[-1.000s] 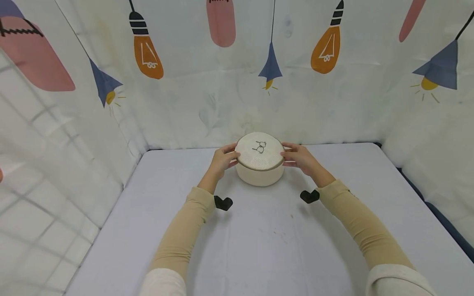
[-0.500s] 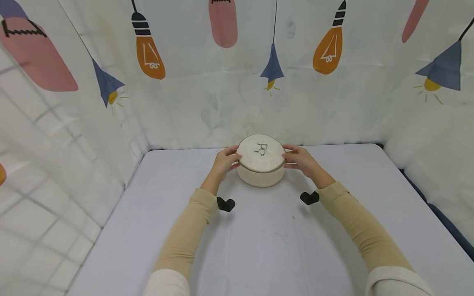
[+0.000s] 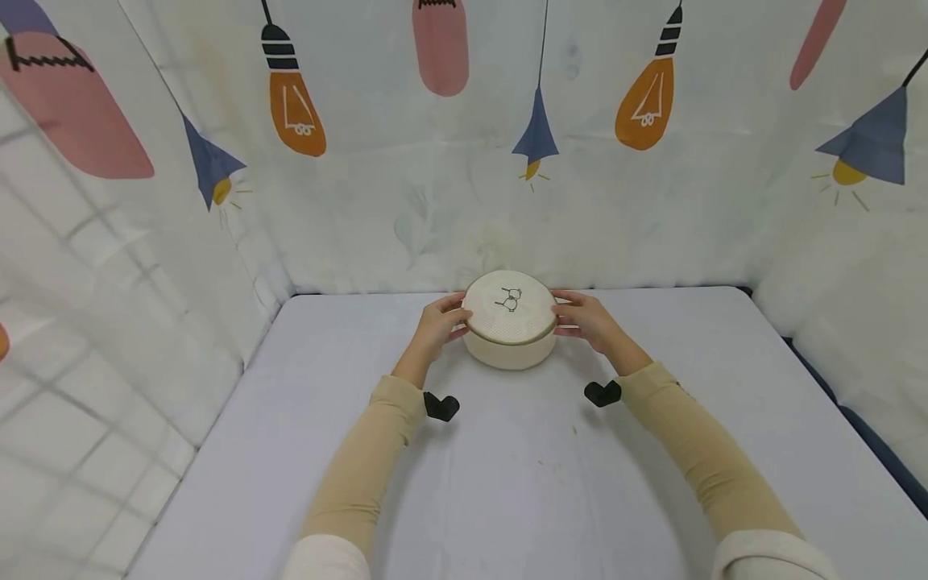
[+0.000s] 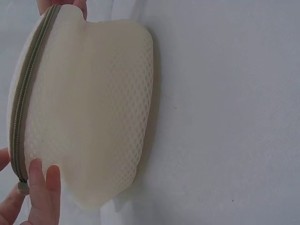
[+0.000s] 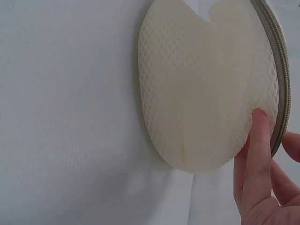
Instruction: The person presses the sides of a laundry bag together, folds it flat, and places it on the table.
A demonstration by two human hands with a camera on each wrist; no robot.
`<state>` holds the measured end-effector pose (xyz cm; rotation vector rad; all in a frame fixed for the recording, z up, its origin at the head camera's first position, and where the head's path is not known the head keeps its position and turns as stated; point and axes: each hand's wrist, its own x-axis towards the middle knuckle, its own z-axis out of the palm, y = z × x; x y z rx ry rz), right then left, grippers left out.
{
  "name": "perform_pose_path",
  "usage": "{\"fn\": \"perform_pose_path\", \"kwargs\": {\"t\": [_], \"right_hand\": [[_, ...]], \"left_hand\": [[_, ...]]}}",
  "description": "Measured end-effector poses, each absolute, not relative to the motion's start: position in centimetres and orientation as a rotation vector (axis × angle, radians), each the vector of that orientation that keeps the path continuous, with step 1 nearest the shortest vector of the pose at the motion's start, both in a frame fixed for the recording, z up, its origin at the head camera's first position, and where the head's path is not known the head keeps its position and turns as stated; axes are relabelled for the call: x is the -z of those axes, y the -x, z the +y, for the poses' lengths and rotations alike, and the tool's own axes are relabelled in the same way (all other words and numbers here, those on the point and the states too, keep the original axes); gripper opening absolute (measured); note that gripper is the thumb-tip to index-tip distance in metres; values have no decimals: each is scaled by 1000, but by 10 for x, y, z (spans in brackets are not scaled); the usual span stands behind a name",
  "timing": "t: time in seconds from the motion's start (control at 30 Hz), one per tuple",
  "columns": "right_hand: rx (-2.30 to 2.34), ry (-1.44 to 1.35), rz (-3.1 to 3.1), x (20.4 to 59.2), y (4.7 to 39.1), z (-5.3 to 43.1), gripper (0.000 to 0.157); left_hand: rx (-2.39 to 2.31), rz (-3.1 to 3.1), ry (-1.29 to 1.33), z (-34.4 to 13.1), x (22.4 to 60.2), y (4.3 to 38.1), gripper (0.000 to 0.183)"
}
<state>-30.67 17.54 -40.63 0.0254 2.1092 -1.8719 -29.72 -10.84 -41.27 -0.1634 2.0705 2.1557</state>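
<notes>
A round, cream mesh laundry bag [image 3: 511,306] stands at the far side of the table, two small bird figures drawn on its top. My left hand [image 3: 437,324] grips its upper edge from the left, thumb over the rim and fingers along the side. On the opposite side, my right hand [image 3: 593,322] holds the same edge between thumb and fingers. Up close in the left wrist view, a grey-green zipper [image 4: 21,103] runs round the rim and looks closed, its pull by the left fingers. Honeycomb mesh with a dented side wall [image 5: 197,93] shows in the right wrist view.
A white cloth covers the table [image 3: 500,483]. Right behind the bag rises a white curtain [image 3: 348,217] printed with lamps and bulbs, which continues down both sides. A black heart-shaped piece [image 3: 441,407] sticks out at the left cuff, another [image 3: 602,394] at the right.
The bag's top has sunk slightly toward the table, both hands moving down with it. The whole view has also shifted a little. Both hands keep their hold.
</notes>
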Motion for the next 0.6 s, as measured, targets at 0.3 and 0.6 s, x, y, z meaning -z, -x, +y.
{"fn": "perform_pose_path", "kwargs": {"t": [0.3, 0.6], "right_hand": [[1871, -56, 2108, 409, 307, 176, 57], [1937, -95, 2037, 418, 313, 176, 57]], "left_hand": [[-2158, 2071, 170, -106, 417, 297, 55], [-2160, 2063, 177, -103, 422, 296, 55]]}}
